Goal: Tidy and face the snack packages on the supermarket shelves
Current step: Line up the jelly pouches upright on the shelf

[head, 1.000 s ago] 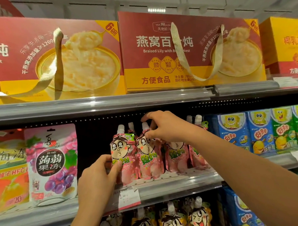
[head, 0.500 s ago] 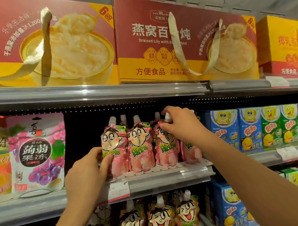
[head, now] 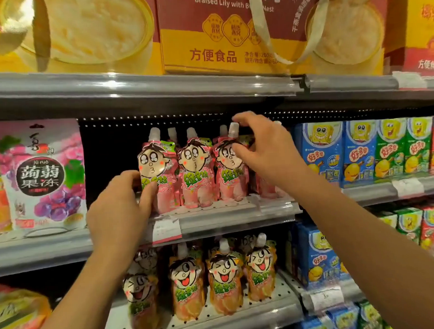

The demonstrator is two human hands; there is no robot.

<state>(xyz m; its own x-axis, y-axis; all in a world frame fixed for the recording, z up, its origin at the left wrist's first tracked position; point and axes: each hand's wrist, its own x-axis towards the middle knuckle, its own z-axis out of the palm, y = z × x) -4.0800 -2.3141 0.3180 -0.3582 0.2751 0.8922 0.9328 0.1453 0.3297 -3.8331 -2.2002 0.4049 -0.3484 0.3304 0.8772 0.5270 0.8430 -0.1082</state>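
While the left hand grips the leftmost pink spouted jelly pouch, the right hand pinches the third pouch near its cap.

grey shelf rail; white price tag

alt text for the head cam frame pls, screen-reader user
Two hands tidy a front row of three pink spouted pouches on a middle supermarket shelf: the left hand holds the leftmost pouch, the right hand grips the third pouch near its cap. Orange pouches stand on the shelf below.
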